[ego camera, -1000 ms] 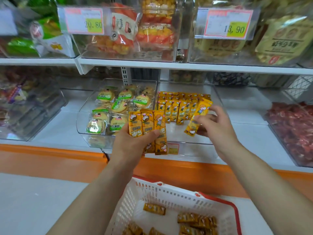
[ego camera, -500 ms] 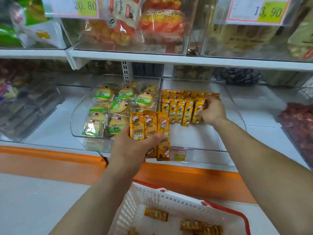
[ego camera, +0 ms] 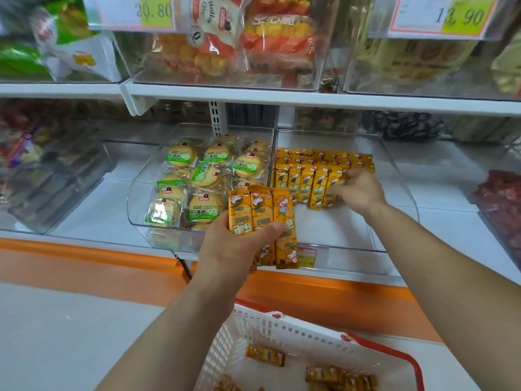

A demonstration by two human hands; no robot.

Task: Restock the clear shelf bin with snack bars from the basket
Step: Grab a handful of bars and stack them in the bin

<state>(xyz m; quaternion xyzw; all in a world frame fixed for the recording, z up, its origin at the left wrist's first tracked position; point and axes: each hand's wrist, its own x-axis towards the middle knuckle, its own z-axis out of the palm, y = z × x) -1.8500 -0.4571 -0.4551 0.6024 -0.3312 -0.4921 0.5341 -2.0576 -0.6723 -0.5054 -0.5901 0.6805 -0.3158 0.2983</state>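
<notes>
At frame centre my left hand [ego camera: 234, 246] grips three orange-wrapped snack bars [ego camera: 262, 215], fanned so one peels off easily. Centre right, inside the clear plastic shelf bin [ego camera: 332, 230], my right hand [ego camera: 358, 190] pinches the front row's end bar [ego camera: 327, 182], probably to square it upright.

Rows of snack bars [ego camera: 307, 183] are standing at the back of the clear shelf bin [ego camera: 394, 179] at 1 o'clock, the right hand [ego camera: 362, 190] gripping the front row's right end. The left hand [ego camera: 231, 246] is holding a fan of bars [ego camera: 262, 215] at 12 o'clock, before the bin's lip. A neighbouring bin [ego camera: 135, 204] of biscuit packs [ego camera: 205, 176] is sitting at 11 o'clock; the basket [ego camera: 282, 327] is lying at 6 o'clock.
</notes>
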